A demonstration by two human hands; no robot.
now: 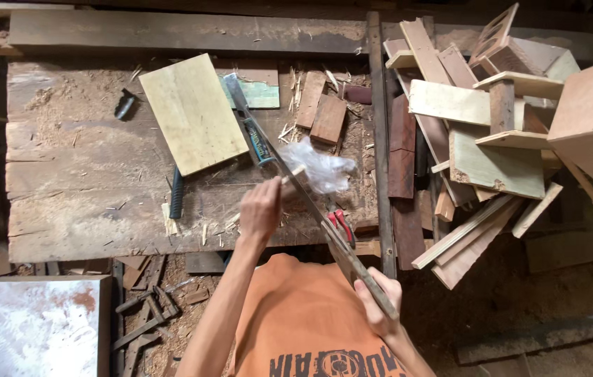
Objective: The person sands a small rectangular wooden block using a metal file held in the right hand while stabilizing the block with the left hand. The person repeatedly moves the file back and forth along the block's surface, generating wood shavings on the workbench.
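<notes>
Right hand [377,301] closed round near end of long wood strip [324,216], slanting over bench [66,209] front edge; left hand [260,209] pinches small stick [292,176] against it beside plastic bag [321,167]; risk: far end sweeps saw [251,126], bag snags.

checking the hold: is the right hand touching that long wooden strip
Touching. In the head view the right hand wraps its fingers around the near end of the long wooden strip, with no gap showing between them.
</notes>
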